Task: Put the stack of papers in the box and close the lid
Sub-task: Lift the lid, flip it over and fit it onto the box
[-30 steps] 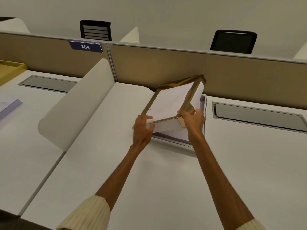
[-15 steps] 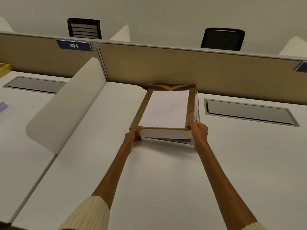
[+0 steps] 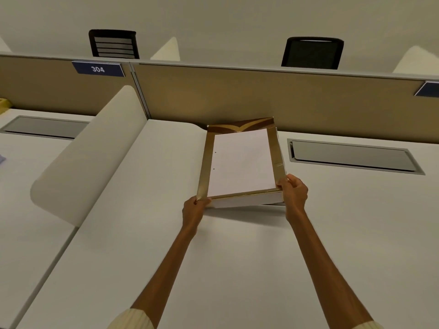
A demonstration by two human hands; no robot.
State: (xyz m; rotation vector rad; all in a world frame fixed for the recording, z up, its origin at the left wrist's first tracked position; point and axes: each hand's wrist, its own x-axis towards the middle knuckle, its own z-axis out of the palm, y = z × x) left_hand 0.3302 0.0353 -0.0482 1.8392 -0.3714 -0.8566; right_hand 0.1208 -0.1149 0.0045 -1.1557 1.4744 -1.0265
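Observation:
A shallow box with a gold rim and white outer walls lies on the white desk, its far end against the tan partition. Inside it lies a white stack of papers, flat and filling most of it. My left hand pinches the box's near left corner. My right hand holds its near right corner. The near edge is slightly higher on the left. A thin flat white edge shows under the box at the near right; I cannot tell whether it is the lid.
The tan partition runs along the back, with a "304" sign. A curved white divider stands to the left. A grey cable hatch sits just right of the box. Two black chairs stand beyond the partition.
The box was tilted and turned at an angle in both hands; it has come down flat and square to the partition. My hands have shifted to its near corners.

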